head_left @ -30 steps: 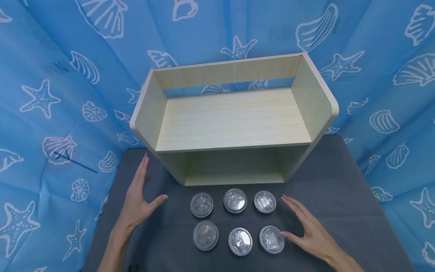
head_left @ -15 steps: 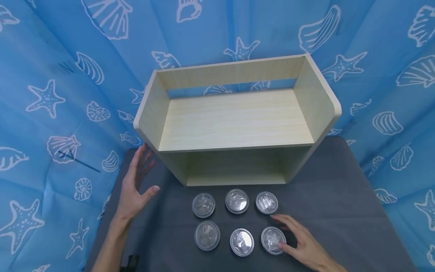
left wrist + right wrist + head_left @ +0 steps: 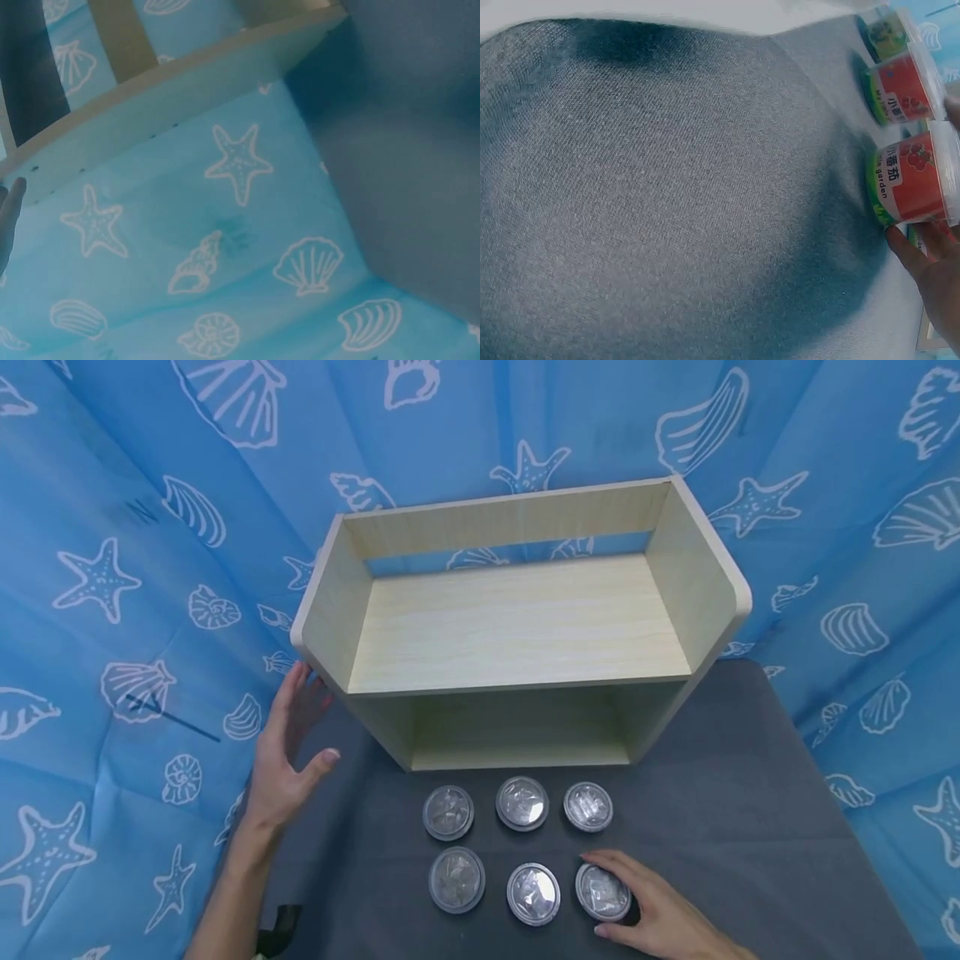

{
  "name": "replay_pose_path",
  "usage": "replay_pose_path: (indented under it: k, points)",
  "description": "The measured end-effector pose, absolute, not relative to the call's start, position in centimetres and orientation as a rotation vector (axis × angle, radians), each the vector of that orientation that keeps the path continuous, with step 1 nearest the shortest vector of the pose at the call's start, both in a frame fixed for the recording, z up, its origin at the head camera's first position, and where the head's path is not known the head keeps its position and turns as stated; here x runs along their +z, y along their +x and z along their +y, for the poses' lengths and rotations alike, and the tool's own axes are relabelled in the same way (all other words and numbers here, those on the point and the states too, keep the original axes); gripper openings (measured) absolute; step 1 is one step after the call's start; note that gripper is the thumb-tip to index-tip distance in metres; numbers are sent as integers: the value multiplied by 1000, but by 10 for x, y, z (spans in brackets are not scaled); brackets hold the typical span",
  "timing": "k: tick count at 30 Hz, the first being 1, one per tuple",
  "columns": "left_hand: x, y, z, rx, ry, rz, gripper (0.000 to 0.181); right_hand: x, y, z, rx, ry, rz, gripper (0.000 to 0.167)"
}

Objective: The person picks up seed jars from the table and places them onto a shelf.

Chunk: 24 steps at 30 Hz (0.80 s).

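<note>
Red-labelled cup (image 3: pixel 916 178) with "小番茄" and "garden"

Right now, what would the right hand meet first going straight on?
The right hand would first meet the tomato-labelled tub between its fingers and thumb; a dark gap seems to show ahead of the palm, though its depth is unclear.

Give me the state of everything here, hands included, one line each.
Right hand, fingers and thumb around the near-row right tub
near-row right tub, lid on; whether lifted, cannot tell
other five tubs, upright, lids on
left hand, fingers spread, holding nothing, beside the shelf
shelf, upright, open-fronted
table, covered in dark cloth
curtain, hanging, creased
</note>
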<state>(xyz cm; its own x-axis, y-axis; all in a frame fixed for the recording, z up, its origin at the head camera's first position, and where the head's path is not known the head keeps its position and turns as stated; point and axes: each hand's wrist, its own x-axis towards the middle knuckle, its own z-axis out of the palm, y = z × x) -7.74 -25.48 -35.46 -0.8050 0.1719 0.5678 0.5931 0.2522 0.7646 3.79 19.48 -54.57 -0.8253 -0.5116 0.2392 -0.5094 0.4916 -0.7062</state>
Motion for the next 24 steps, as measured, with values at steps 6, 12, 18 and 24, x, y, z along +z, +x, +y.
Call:
replay_pose_path:
  k: [6,12,18,24]
  points:
    - [-345,-85,-255,-1547,-742,-2130,83,-546,37,194,-1248,-942,2749,84]
    - [-336,-91,-255,-1497,-768,-2129,81,-543,34,195,-1226,-969,2770,82]
    - [-327,-94,-253,-1421,-697,-2154,80,-535,29,195,-1257,-987,2770,82]
    - [-315,-97,-249,-1338,-654,-2088,74,-520,22,193,-1349,-1011,2706,83]
